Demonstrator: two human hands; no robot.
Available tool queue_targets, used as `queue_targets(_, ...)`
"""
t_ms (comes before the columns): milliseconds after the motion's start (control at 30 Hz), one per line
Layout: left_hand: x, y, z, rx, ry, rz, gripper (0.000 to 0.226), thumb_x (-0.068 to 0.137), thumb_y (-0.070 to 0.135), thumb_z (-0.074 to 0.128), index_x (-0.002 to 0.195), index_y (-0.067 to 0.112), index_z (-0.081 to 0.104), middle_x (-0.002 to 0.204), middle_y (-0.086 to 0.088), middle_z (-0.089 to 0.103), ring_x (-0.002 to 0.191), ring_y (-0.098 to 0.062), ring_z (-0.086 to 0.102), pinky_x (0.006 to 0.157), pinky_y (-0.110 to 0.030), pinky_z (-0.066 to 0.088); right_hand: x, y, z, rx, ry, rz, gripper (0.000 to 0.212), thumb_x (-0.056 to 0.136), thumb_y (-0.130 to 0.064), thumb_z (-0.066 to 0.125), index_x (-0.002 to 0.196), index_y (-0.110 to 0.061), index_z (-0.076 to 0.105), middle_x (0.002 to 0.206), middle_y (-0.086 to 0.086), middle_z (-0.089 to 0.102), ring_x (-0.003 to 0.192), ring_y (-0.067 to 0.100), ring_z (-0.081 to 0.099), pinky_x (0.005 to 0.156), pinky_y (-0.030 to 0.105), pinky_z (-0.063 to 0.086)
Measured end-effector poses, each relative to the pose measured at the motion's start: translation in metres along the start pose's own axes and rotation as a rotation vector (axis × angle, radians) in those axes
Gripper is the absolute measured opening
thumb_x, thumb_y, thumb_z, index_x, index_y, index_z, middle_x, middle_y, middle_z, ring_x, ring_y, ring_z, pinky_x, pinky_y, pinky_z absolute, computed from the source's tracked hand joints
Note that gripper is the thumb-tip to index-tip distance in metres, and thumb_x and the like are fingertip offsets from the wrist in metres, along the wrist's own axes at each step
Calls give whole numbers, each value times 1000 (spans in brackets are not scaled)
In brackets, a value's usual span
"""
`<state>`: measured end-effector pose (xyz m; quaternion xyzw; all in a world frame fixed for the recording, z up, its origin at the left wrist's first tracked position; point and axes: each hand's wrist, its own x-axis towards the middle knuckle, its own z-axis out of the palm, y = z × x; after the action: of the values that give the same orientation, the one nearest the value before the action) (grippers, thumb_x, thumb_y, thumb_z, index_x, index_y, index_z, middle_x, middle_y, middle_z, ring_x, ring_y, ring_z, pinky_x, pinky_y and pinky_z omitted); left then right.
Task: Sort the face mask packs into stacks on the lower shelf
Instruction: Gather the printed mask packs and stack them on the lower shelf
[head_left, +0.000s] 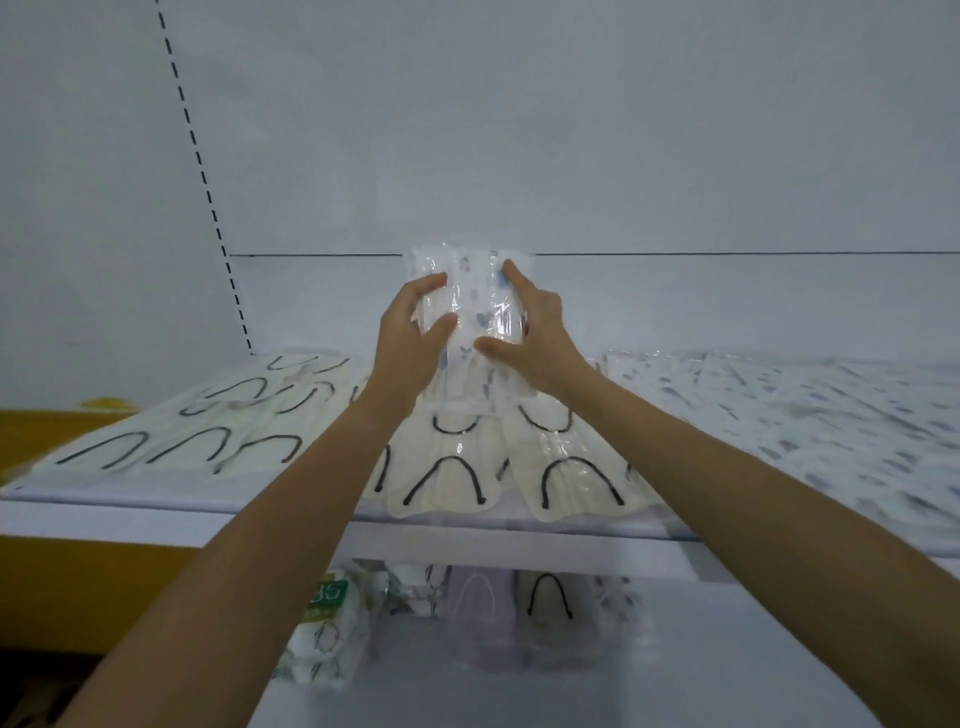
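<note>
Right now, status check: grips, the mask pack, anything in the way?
Left grip and right grip both hold patterned mask pack, upright, over upper shelf. Cream packs lie under it. Lower shelf not reached yet; upper shelf lip in between.

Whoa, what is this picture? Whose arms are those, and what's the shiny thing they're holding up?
There is no machine here, just a person. A small camera sits on their head and looks forward and down, so you see their two arms as if they were your own. The left hand and the right hand each grip one side of a clear plastic pack of patterned face masks, held upright above the upper shelf. On that shelf lie cream mask packs with black ear loops. To the right lie white packs with small blue-grey prints. Below, on the lower shelf, more mask packs sit side by side.
</note>
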<state>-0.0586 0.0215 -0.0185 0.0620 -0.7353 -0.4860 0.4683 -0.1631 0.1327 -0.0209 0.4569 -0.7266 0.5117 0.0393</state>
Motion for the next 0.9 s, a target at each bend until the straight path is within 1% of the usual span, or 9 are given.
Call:
queue_targets(67,-1,-2,-1,-20,-12,24,41,86,-8,55,123,9,51,120,5,53,101,18,50,84,-8,44,-5,2,-4,15,52,51,107,78,-22,76,150,-21,-4,144,13,22,120,15,34,99,17,29)
queue_targets(133,-1,-2,-2,-80,-36,29,49,85,-9,54,125,18,45,128,0,50,114,1,52,91,-24,49,-7,-1,-10,215,56,184,113,76,-24,77,149,-21,-8,147,11,28,125,20,41,104,33,37)
queue_targets(200,-1,5,-1,-153,-90,38,65,86,-7,53,133,32,32,140,-4,43,122,-14,51,96,-37,50,-7,-3,-15,363,56,226,96,76,-22,76,149,-17,13,140,9,44,123,22,49,102,38,43)
queue_targets(333,-4,5,7,-161,-198,-68,81,91,-10,41,149,29,0,121,-1,53,100,-11,59,90,-36,49,-20,-9,-17,302,83,113,67,86,-2,61,143,-11,27,138,6,45,124,17,48,102,31,43)
queue_targets(467,-19,-12,7,-65,-266,-75,88,82,-2,44,146,32,-6,156,-3,15,139,-18,29,113,-44,30,-38,9,-11,191,33,135,81,92,-6,53,151,-18,-2,153,-4,18,139,11,23,114,29,25)
queue_targets(567,-15,-15,12,-70,-246,-164,81,89,-9,40,149,24,-4,144,1,31,123,-12,46,104,-34,41,-35,10,-9,220,60,180,75,95,-4,42,151,-20,-5,158,-4,3,144,17,14,117,35,20)
queue_targets(733,-14,-11,24,-76,-188,-217,52,86,-11,43,134,6,31,109,2,48,98,-11,51,67,-6,46,-29,-5,10,201,54,225,70,90,-8,37,151,-14,2,157,7,13,142,27,21,114,40,27)
queue_targets(833,-5,-10,21,-109,-172,-196,58,85,-11,45,137,7,26,115,1,47,107,-16,48,80,-15,47,-24,-11,8,167,47,198,77,81,-13,35,150,-11,0,156,10,13,143,25,18,116,41,24)
queue_targets(900,-10,-11,15,-101,-208,-156,80,80,-9,52,146,10,11,143,-10,34,129,-23,40,103,-36,42,-29,-10,6,117,32,154,74,89,-5,34,149,-12,-9,157,9,6,136,19,30,104,17,36)
